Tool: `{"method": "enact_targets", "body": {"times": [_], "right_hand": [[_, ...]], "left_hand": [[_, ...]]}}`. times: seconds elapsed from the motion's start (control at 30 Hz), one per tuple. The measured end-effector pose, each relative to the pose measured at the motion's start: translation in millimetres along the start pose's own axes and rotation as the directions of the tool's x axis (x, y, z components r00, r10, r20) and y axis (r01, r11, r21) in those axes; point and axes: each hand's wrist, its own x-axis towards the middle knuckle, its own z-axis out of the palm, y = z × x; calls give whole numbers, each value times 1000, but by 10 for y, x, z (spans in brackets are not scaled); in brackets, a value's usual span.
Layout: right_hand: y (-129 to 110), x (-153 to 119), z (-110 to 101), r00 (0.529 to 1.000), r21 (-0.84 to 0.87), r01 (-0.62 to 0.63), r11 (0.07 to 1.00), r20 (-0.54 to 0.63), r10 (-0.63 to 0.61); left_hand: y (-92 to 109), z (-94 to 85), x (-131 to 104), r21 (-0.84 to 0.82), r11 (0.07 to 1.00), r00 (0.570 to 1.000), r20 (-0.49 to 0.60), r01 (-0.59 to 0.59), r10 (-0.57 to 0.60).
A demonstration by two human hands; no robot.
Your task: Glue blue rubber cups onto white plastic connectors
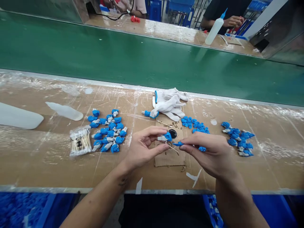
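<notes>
Between thumb and fingers, my left hand [147, 145] holds a small blue and grey part [166, 137]. My right hand [209, 152] pinches a small flat blue piece [177, 144], close to that part but apart from it. Beneath them lies a cardboard piece [163, 161] with a black round spot [173, 134] and cotton swabs [164, 123]. Small blue pieces [196, 125] lie just beyond my right hand. Left of my left hand are several blue and grey parts [110, 133], and another group [239, 139] lies to the right.
White gloves [169, 104] lie behind the cardboard. A bag of swabs [80, 141] and white bottles [19, 116] are at the left. A green belt [142, 60] runs across behind the table [54, 171]. Across it, other people's hands [234, 21] are near a bottle [214, 31].
</notes>
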Motion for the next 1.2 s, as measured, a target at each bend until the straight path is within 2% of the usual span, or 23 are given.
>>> {"method": "enact_targets", "body": {"times": [0.2, 0.37, 0.47, 0.53, 0.63, 0.77, 0.83, 0.9, 0.97, 1.0, 1.07, 1.1, 1.17, 1.2], "right_hand": [[-71, 189, 33, 984, -164, 54, 985, 177, -24], [-91, 240, 34, 974, -136, -15, 991, 222, 45], [-111, 224, 69, 981, -29, -73, 997, 176, 77], [-110, 186, 120, 994, 44, -75, 996, 86, 71], [-87, 118, 224, 1000, 161, -18, 987, -20, 21], [-79, 94, 359, 995, 236, 100, 967, -24, -97], [-83, 94, 388, 988, 239, 155, 958, -54, -146], [-62, 56, 351, 984, 217, 172, 961, -92, -156], [17, -55, 218, 984, 135, 123, 983, -147, -103], [84, -140, 114, 979, 64, 70, 995, -194, -56], [274, -359, -147, 946, -142, -99, 985, -319, 49], [393, -484, -291, 911, -267, -206, 941, -404, 85], [655, -735, -573, 862, -489, -411, 769, -484, 153], [789, -850, -699, 873, -531, -438, 726, -445, 201]], "left_hand": [[0, -22, -1, 96, 991, 992, 91, -93, 85], [31, -10, -15, 228, 951, 975, 122, -210, 186], [62, -15, -28, 262, 916, 951, 134, -304, 278], [73, -19, -38, 243, 906, 938, 108, -347, 330], [63, -11, -53, 168, 913, 929, 50, -371, 368], [27, 8, -81, 76, 926, 928, -13, -370, 372], [19, -1, -95, 54, 941, 942, 24, -335, 334], [22, -43, -88, 69, 950, 948, 116, -306, 297], [23, -125, -34, 197, 931, 948, 153, -307, 281], [19, -180, 14, 320, 897, 952, 122, -305, 280], [-9, -301, 148, 612, 756, 958, 9, -233, 287], [-33, -358, 223, 737, 655, 958, -37, -166, 284], [-96, -447, 363, 893, 447, 974, -54, -51, 220], [-129, -474, 418, 933, 359, 986, -38, -23, 163]]}}
